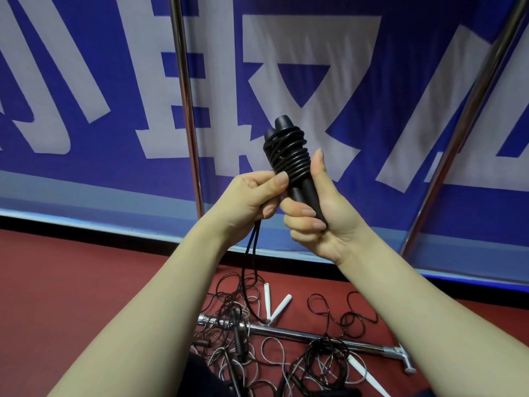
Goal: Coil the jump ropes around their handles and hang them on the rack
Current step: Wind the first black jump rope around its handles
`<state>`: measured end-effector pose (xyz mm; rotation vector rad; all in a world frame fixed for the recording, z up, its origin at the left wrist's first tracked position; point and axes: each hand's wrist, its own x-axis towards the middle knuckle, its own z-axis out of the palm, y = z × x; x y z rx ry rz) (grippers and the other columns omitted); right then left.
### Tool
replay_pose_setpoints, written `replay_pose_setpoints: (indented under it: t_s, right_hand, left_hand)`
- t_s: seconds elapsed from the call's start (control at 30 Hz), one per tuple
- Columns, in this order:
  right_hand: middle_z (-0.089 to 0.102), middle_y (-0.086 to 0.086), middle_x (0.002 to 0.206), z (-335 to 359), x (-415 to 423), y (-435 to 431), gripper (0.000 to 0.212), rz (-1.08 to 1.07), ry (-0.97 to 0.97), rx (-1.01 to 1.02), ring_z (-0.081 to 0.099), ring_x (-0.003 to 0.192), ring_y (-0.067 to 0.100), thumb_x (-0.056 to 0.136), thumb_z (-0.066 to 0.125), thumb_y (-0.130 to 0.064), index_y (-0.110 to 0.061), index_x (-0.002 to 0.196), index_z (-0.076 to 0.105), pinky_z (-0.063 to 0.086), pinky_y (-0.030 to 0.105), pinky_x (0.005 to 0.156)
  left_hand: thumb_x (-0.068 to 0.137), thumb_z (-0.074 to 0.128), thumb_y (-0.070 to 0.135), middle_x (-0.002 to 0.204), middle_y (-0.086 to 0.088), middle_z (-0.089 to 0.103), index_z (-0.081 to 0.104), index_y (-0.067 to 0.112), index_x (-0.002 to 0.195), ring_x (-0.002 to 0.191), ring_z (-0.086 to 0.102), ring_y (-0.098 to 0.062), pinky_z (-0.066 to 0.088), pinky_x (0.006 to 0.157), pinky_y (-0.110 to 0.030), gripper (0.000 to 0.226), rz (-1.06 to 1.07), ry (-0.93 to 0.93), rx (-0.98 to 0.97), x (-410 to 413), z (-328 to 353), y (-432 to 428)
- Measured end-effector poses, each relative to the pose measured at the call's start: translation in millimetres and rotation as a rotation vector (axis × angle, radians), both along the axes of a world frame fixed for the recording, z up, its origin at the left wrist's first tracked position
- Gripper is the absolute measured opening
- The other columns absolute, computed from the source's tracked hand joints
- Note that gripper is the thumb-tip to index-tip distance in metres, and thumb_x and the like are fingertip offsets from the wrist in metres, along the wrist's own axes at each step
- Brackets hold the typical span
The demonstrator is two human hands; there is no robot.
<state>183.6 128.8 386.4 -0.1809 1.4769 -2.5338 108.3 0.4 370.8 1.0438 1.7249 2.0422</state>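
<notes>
Two bare forearms reach up from the bottom of the head view to the hands, which meet in the middle of the frame in front of a blue and white banner (372,133). The right hand (323,222) is clenched around the lower ends of two black handles (303,193) held side by side and tilted slightly left, thumb lying up along their right side. The black cord (292,159) is wound in tight turns around their upper half. The left hand (252,196) pinches two loose strands of that cord just beside the handles, and they hang down toward the red floor (86,282). The handles look rigid and light, best gripped low, below the coil. The cord seems thin, limp and springy, so I judge the turns would slacken unless kept taut and tucked. On the floor lies a tangle of other ropes (323,348) with white handles (274,305) over a chrome bar (315,336). An upright chrome pole (186,96), likely part of the rack, stands behind.
</notes>
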Motion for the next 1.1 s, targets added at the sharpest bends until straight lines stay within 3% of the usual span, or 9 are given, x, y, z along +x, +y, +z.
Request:
replay_pose_setpoints:
  t_s: [0.23,0.33,0.47,0.57,0.63,0.73,0.83,0.97,1.1]
  right_hand:
    - [0.035,-0.006,0.037,0,8,2,0.071,0.067,0.026,-0.061,0.029,0.022,0.001,0.072,0.028,-0.077,-0.019,0.073,0.070,0.015,0.010,0.028]
    - [0.040,-0.003,0.040,2,9,-3,0.073,0.010,0.005,-0.066,0.034,0.023,0.004,0.079,0.026,-0.078,-0.016,0.078,0.066,0.020,0.011,0.025]
    - [0.057,0.005,0.060,2,3,-2,0.071,-0.235,0.006,0.205,0.055,0.046,0.016,0.084,0.035,-0.074,-0.011,0.098,0.065,0.042,0.022,0.039]
    - [0.069,0.011,0.079,-2,-3,0,0.055,-0.480,0.116,0.393,0.066,0.065,0.019,0.093,0.053,-0.054,-0.002,0.107,0.064,0.053,0.031,0.052]
    - [0.071,0.016,0.088,-4,-4,-1,0.039,-0.534,0.156,0.435,0.068,0.072,0.022,0.086,0.068,-0.034,-0.002,0.106,0.061,0.058,0.038,0.060]
    - [0.070,0.009,0.089,-10,-5,-2,0.039,-0.578,0.200,0.652,0.066,0.075,0.025,0.065,0.065,-0.027,-0.015,0.101,0.055,0.055,0.040,0.063]
    - [0.067,0.008,0.094,-19,-9,0,0.031,-0.634,0.239,1.008,0.067,0.082,0.031,0.079,0.066,-0.022,-0.018,0.104,0.049,0.054,0.046,0.069]
    - [0.064,0.009,0.090,-25,-13,11,0.021,-0.681,0.325,1.219,0.064,0.078,0.032,0.093,0.059,-0.024,-0.012,0.107,0.048,0.053,0.046,0.065]
    - [0.060,0.006,0.086,-25,-13,13,0.012,-0.707,0.345,1.324,0.058,0.074,0.030,0.097,0.051,-0.023,-0.013,0.104,0.051,0.046,0.040,0.060]
  left_hand:
    - [0.074,0.070,0.044,0.051,-0.008,0.040,0.069,0.022,0.059,0.044,0.032,-0.009,0.023,0.053,-0.027,0.027,0.038,0.097,-0.066,9,15,-6]
    - [0.079,0.072,0.032,0.051,-0.004,0.044,0.065,0.019,0.058,0.042,0.030,-0.009,0.018,0.053,-0.030,0.026,0.103,0.061,-0.021,11,15,-3]
    - [0.079,0.077,0.030,0.046,-0.002,0.035,0.060,0.011,0.061,0.044,0.026,-0.015,0.019,0.048,-0.025,0.031,0.256,0.010,-0.004,7,13,1]
    - [0.084,0.074,0.028,0.042,0.000,0.038,0.064,0.000,0.071,0.041,0.030,-0.012,0.027,0.044,-0.018,0.032,0.382,-0.018,-0.018,6,12,5]
    - [0.086,0.073,0.029,0.041,0.000,0.042,0.064,-0.005,0.072,0.039,0.033,-0.011,0.030,0.044,-0.017,0.038,0.460,-0.028,-0.024,6,9,9]
    - [0.086,0.073,0.031,0.042,-0.002,0.049,0.062,-0.017,0.080,0.038,0.037,-0.011,0.034,0.043,-0.016,0.050,0.511,-0.043,-0.027,8,7,15]
    - [0.086,0.074,0.031,0.044,-0.005,0.052,0.061,-0.012,0.073,0.037,0.040,-0.011,0.036,0.043,-0.016,0.047,0.545,-0.004,-0.081,12,6,18]
    - [0.088,0.071,0.035,0.041,-0.001,0.052,0.054,0.009,0.057,0.035,0.038,-0.008,0.032,0.041,-0.013,0.044,0.527,0.071,-0.202,15,3,18]
    - [0.097,0.061,0.026,0.052,0.001,0.055,0.062,0.006,0.073,0.044,0.038,-0.008,0.035,0.047,-0.014,0.032,0.312,0.083,-0.213,13,4,11]
